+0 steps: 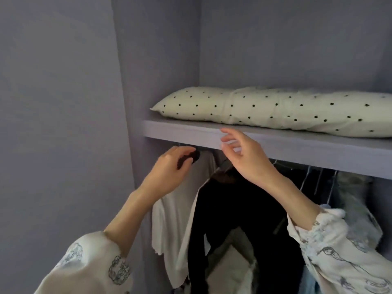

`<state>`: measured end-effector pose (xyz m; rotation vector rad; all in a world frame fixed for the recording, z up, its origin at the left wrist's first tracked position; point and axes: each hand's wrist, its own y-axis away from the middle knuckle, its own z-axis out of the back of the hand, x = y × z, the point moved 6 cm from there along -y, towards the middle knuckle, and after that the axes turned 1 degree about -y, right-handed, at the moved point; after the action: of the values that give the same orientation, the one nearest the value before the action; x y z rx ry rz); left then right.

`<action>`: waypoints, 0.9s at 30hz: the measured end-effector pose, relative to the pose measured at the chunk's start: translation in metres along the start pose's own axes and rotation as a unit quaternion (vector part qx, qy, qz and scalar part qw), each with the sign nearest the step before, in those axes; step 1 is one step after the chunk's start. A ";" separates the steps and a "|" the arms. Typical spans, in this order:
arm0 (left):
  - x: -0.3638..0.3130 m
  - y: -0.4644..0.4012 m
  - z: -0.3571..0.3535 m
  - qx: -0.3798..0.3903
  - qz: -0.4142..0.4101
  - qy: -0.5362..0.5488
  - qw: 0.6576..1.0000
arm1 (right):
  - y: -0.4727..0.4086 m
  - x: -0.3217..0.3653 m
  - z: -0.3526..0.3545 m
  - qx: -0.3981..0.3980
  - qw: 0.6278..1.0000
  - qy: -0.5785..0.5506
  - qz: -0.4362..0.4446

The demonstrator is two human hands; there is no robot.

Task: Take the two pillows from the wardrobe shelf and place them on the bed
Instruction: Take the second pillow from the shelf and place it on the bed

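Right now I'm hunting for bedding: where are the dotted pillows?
In the head view the dotted pillows lie along the wardrobe shelf, upper right, above the hanging clothes, just beyond the raised right hand.

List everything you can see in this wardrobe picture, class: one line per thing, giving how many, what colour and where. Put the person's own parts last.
Pillows: two, cream with black dots, lying end to end on the shelf.
Shelf: one, grey-lilac, across the wardrobe above the clothes.
Black garment: one, hanging below the shelf, middle.
White garment: one, hanging left of the black one.
Hangers: several, pale wire, under the shelf at right.
Sleeves: two, white with grey print, bottom corners.
Hands: left hand below the shelf edge, fingers curled; right hand open, in front of the shelf edge.
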<state>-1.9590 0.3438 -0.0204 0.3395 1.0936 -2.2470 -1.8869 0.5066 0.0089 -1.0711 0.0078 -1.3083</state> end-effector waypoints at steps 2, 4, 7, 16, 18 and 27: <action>-0.005 -0.038 -0.002 0.000 -0.047 -0.027 0.999 | -0.019 -0.005 0.023 -0.035 0.998 0.058 0.014; -0.009 -0.073 -0.004 -0.011 -0.099 -0.063 0.993 | -0.035 -0.009 0.047 -0.082 0.986 0.137 0.035; -0.015 -0.121 -0.007 -0.051 -0.165 -0.112 0.979 | -0.057 -0.020 0.076 -0.138 0.948 0.283 0.047; -0.019 -0.238 -0.076 0.113 -0.218 -0.248 0.937 | -0.122 -0.085 0.085 -0.019 0.864 0.489 -0.115; -0.013 -0.253 -0.083 0.094 -0.222 -0.277 0.930 | -0.128 -0.099 0.088 -0.009 0.828 0.545 -0.127; -0.019 -0.248 -0.086 0.035 -0.246 -0.254 0.935 | -0.135 -0.101 0.090 -0.042 0.809 0.575 -0.114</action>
<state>-2.1017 0.5354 0.0892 -0.5278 0.8802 -2.5905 -1.9736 0.6566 0.0891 -0.1952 0.8762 -2.0188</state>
